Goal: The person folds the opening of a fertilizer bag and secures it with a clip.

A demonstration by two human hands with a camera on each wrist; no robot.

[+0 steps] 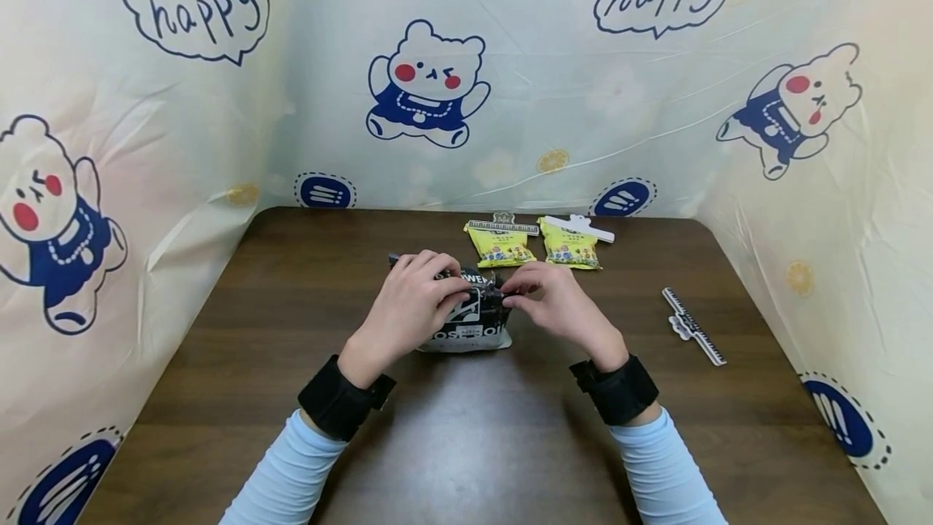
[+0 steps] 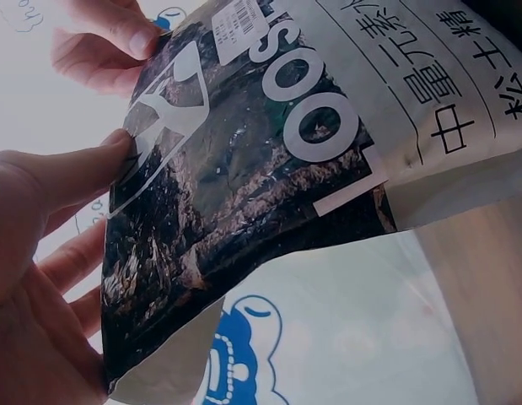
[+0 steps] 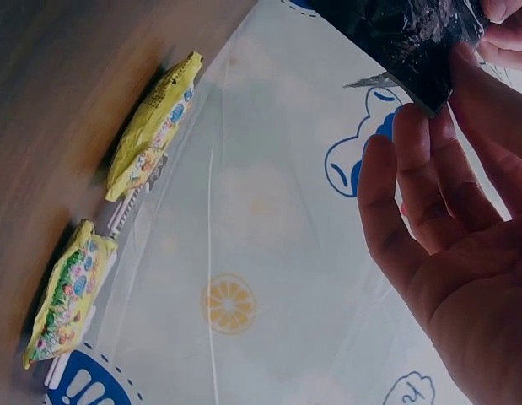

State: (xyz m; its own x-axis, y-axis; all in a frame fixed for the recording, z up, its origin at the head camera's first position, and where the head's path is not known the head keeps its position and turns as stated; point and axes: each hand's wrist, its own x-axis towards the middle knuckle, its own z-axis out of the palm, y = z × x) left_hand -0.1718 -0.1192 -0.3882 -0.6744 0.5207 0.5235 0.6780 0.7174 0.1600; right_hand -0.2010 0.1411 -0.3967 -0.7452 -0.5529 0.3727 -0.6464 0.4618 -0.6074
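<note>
Light-blue sleeves (image 1: 287, 468) lie nearest the camera. From the left, the top edge of a black-and-grey printed bag (image 1: 472, 318) is gripped by the left hand (image 1: 404, 306), thumb on the near face. The bag is seen at the middle of the bench (image 1: 466, 428), its lower edge apparently resting there. Its film is wrinkled and glossy, so soft, slightly slippery handling is to be expected; weight cannot be told, though the lower part looks filled and may sag. It is probably best held by both top corners, with the bottom supported by the bench. Behind it, two yellow packets (image 1: 501, 249) (image 1: 571, 251) are each topped by a clip. Farther right, the bag's upper right corner is pinched by the right hand (image 1: 564, 306), and beyond that a loose striped clip (image 1: 694, 327) is seen, stiff and easily picked up by its tab.
</note>
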